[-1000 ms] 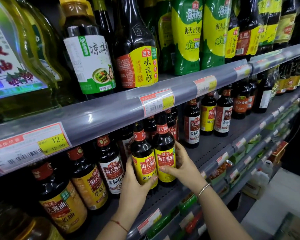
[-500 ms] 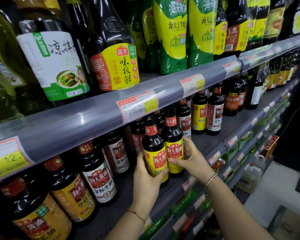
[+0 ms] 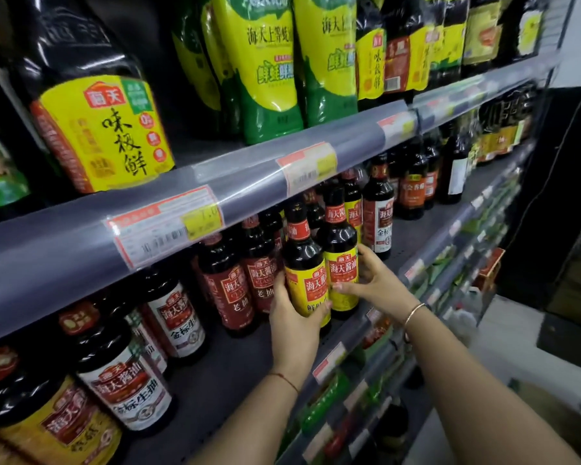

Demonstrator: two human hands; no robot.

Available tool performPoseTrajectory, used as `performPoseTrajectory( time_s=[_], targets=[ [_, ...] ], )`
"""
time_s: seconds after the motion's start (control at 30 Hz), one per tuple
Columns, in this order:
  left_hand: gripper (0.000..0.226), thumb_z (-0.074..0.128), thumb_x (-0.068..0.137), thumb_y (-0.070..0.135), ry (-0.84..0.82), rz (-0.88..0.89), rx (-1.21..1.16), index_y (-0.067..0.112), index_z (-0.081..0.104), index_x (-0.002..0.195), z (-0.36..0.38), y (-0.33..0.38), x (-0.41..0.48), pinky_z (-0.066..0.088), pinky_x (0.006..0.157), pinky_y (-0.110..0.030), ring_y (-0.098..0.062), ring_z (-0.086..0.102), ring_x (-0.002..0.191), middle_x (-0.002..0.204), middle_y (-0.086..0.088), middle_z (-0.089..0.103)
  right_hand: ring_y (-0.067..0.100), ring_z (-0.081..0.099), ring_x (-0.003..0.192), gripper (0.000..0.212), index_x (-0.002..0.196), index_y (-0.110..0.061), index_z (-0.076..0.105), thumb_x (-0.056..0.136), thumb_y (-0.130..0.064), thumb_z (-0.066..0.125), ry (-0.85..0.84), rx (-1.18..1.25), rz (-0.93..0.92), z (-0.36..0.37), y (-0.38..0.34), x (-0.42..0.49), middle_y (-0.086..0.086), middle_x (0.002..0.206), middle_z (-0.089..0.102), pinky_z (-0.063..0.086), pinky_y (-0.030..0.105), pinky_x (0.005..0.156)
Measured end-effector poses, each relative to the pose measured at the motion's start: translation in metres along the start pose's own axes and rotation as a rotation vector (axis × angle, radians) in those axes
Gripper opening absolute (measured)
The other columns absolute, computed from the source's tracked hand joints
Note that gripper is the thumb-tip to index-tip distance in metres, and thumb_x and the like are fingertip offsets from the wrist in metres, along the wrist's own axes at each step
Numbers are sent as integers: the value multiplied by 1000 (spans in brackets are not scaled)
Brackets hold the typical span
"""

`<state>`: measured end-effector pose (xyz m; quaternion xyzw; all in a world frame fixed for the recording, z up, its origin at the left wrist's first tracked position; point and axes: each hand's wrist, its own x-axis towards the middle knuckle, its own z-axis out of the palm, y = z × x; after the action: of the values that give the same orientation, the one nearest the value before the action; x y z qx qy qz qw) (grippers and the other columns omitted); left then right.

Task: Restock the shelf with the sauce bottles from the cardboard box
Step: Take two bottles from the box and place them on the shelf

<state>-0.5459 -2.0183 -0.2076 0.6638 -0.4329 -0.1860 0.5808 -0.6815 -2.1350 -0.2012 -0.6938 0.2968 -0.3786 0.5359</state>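
Two dark sauce bottles with yellow labels and red neck bands stand side by side at the front of the grey middle shelf (image 3: 235, 374). My left hand (image 3: 294, 325) wraps the base of the left bottle (image 3: 304, 263). My right hand (image 3: 376, 283) holds the right bottle (image 3: 341, 250) from its right side, thumb across the label. Both bottles are upright and touch each other. The cardboard box is only partly visible at the bottom right corner (image 3: 550, 407), blurred.
Rows of dark bottles with red, white and yellow labels fill the same shelf on both sides. The upper shelf rail with price tags (image 3: 168, 226) overhangs the bottle tops. Green-yellow pouches (image 3: 269, 62) stand above. Lower shelves with packets run down to the right.
The view has swung right and closer to the shelf. Both hands stay on the two yellow-label bottles, which have slid a little deeper and to the right along the shelf.
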Motion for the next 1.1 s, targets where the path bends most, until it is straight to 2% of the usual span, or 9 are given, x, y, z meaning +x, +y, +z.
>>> performPoseTrajectory(
  time_s=[0.27,0.43,0.6,0.7,0.77,0.83,0.9,1.0,1.1],
  targets=[
    [89,82,70,27,35,16,50,39,25,138,19,-2,14,47,101,-43,-13,51,122,136,6,51,11,57,115,86,141,-33,32,71,-21,80,1,-85,26,-18,6,9,-7,126,59,50,31,94],
    [93,81,71,26,26,28,43,39,21,141,21,-3,12,45,104,-43,-13,49,126,140,6,47,15,54,116,78,136,-29,32,74,-22,78,46,-85,57,-17,9,6,-7,126,55,47,23,89],
    [102,82,70,24,-8,24,30,39,13,143,15,-1,11,39,108,-46,-19,40,134,149,-1,33,11,54,119,70,135,-32,39,76,-29,76,89,-114,43,-11,9,-5,-10,132,55,47,32,97],
    [101,80,72,26,-38,19,62,38,11,144,8,1,1,38,108,-42,-20,35,136,151,-1,27,12,55,118,66,136,-30,42,78,-32,74,195,-111,58,-8,7,-21,-8,132,54,49,33,96],
    [96,79,73,28,-35,62,112,37,15,144,2,0,-10,38,107,-40,-20,33,136,149,4,23,10,55,115,57,133,-25,46,82,-28,71,272,-129,71,-3,5,-40,-7,128,55,48,28,94],
    [85,77,75,32,-54,153,154,36,23,141,-4,-1,-24,41,101,-35,-19,35,132,136,15,24,1,56,108,49,129,-24,49,84,-26,68,324,-163,71,4,4,-64,-8,121,57,48,17,87],
    [71,73,79,33,-129,229,170,33,34,137,-8,-2,-40,43,96,-31,-17,40,124,129,14,28,-7,59,96,43,126,-23,53,85,-24,67,365,-174,98,12,7,-90,-5,114,62,50,13,79],
    [52,69,83,31,-310,253,133,26,47,130,-8,-14,-66,48,96,-36,-16,49,114,126,5,39,-4,59,93,34,116,-28,57,84,-23,68,420,-249,161,25,18,-134,-5,107,63,49,17,81],
    [41,61,85,41,-565,300,203,28,52,123,0,-45,-94,46,99,-39,-14,50,117,123,6,46,-10,56,89,29,108,-31,57,85,-18,67,459,-431,228,42,34,-186,-14,96,58,43,10,78]
  ],
)
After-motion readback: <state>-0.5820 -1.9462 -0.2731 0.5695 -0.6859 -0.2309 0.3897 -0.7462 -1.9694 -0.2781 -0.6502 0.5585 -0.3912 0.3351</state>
